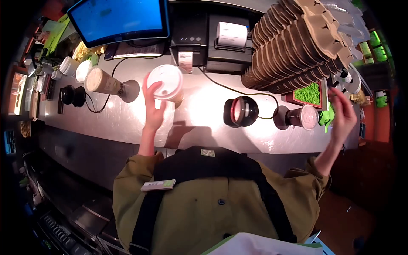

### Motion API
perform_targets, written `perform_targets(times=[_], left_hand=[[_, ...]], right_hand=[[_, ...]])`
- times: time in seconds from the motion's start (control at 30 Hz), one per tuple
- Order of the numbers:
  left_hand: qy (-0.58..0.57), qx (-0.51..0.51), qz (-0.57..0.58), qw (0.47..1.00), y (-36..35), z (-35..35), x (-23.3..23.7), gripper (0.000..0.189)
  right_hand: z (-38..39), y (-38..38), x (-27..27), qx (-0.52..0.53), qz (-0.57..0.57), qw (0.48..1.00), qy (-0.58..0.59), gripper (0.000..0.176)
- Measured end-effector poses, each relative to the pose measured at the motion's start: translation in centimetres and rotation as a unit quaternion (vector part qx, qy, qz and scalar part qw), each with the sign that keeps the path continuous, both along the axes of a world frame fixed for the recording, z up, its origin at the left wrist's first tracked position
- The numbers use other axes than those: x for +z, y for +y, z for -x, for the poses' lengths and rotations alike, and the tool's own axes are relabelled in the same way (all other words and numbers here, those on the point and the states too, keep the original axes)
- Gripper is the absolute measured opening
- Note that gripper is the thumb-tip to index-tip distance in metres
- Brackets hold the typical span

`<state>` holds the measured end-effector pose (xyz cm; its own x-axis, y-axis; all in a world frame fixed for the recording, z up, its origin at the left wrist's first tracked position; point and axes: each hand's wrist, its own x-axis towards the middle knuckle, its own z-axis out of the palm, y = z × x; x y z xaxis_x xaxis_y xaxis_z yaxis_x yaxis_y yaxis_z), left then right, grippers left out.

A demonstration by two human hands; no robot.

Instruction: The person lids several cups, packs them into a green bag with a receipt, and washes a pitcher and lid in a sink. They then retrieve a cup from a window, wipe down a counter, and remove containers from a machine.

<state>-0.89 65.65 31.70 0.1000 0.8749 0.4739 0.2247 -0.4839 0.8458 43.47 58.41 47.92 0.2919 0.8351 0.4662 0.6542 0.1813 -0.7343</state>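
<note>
My left hand (154,111) is closed around a paper cup with a white lid (166,78), its fingers reaching over the lid's edge. On the right, my right hand (344,117) is raised with its fingers curled together; whether anything small is between them I cannot make out. It is beside a tray of small green pieces (307,93) and a bright green item (326,117). Left of that hand, a clear-lidded cup of dark drink (303,117) is on the counter. Another sealed cup, with a pale drink (102,81), stands left of my left hand.
The metal counter (199,102) holds a round black scanner-like device (241,111) with a cable. Behind are a blue-lit monitor (121,19), a receipt printer (229,55) and tall stacks of cardboard cup carriers (293,46). A black tamper-like object (72,96) lies at left.
</note>
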Motion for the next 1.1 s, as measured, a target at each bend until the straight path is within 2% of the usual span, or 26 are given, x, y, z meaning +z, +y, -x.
perform_targets(times=[0.07, 0.1, 0.13, 0.17, 0.2, 0.27, 0.33, 0.43, 0.5, 0.6, 0.7, 0.77, 0.8, 0.87, 0.9, 0.93, 1.03, 1.1], left_hand=[[0.001, 0.009, -0.035, 0.999, 0.4, -0.4, -1.5, 0.066], [-0.077, -0.001, 0.006, 0.997, 0.7, -1.0, -1.2, 0.073], [-0.154, -0.010, 0.048, 0.987, 0.9, -1.8, -0.5, 0.079], [-0.181, -0.020, 0.066, 0.981, 1.4, -1.8, -0.5, 0.083], [-0.208, -0.029, 0.083, 0.974, 1.9, -1.8, -0.5, 0.087], [-0.165, -0.044, 0.064, 0.983, 2.8, -1.4, -1.1, 0.091], [-0.228, -0.049, 0.087, 0.969, 2.7, -2.0, -0.9, 0.092], [-0.259, -0.053, 0.096, 0.960, 2.7, -2.3, -1.0, 0.094], [-0.219, -0.038, 0.072, 0.972, 3.0, -2.2, -1.8, 0.093], [-0.201, -0.029, 0.068, 0.977, 3.0, -2.1, -2.4, 0.093], [-0.194, -0.016, 0.064, 0.979, 3.0, -2.3, -2.5, 0.096], [-0.148, 0.007, 0.054, 0.988, 2.9, -2.2, -2.4, 0.101], [-0.118, 0.024, 0.086, 0.989, 2.6, -1.9, -1.9, 0.102], [-0.222, -0.001, 0.132, 0.966, 2.6, -2.3, -2.4, 0.099], [-0.292, -0.026, 0.149, 0.944, 2.6, -2.6, -2.6, 0.097], [-0.271, -0.026, 0.097, 0.957, 2.0, -2.4, -1.2, 0.095], [-0.234, 0.036, 0.062, 0.970, 1.9, -4.2, -0.4, 0.091], [-0.199, 0.094, 0.036, 0.975, 1.8, -4.9, -0.9, 0.084]], right_hand=[[9.2, 1.4, -0.9, 0.225, 0.047, 0.972, 0.037, 0.021], [13.9, 2.4, -1.7, 0.269, 0.087, 0.958, 0.042, 0.023], [16.2, 4.0, -3.9, 0.309, 0.070, 0.945, -0.077, 0.020], [20.1, 5.9, -4.9, 0.341, -0.072, 0.926, -0.144, 0.017], [22.8, 6.8, -5.6, 0.328, -0.074, 0.929, -0.156, 0.015], [26.5, 8.5, -7.0, 0.349, -0.067, 0.928, -0.108, 0.012], [28.2, 8.9, -7.8, 0.358, -0.013, 0.926, -0.119, 0.009], [29.6, 9.4, -7.7, 0.354, -0.042, 0.914, -0.193, 0.010], [30.1, 9.6, -7.4, 0.343, -0.067, 0.905, -0.242, 0.011], [30.1, 9.3, -6.7, 0.334, -0.031, 0.889, -0.311, 0.011], [30.9, 9.5, -5.4, 0.347, 0.017, 0.813, -0.468, 0.013], [31.5, 9.9, -5.0, 0.374, 0.004, 0.780, -0.501, 0.015], [31.7, 9.8, -5.0, 0.377, 0.002, 0.765, -0.521, 0.016], [32.1, 9.8, -4.9, 0.405, 0.064, 0.749, -0.520, 0.018], [31.7, 9.9, -5.3, 0.388, 0.043, 0.781, -0.488, 0.019], [30.8, 9.5, -5.7, 0.371, 0.016, 0.811, -0.452, 0.019], [26.4, 7.7, -5.5, 0.357, -0.062, 0.887, -0.286, 0.019], [19.7, 5.6, -3.5, 0.275, -0.171, 0.908, -0.266, 0.023]])
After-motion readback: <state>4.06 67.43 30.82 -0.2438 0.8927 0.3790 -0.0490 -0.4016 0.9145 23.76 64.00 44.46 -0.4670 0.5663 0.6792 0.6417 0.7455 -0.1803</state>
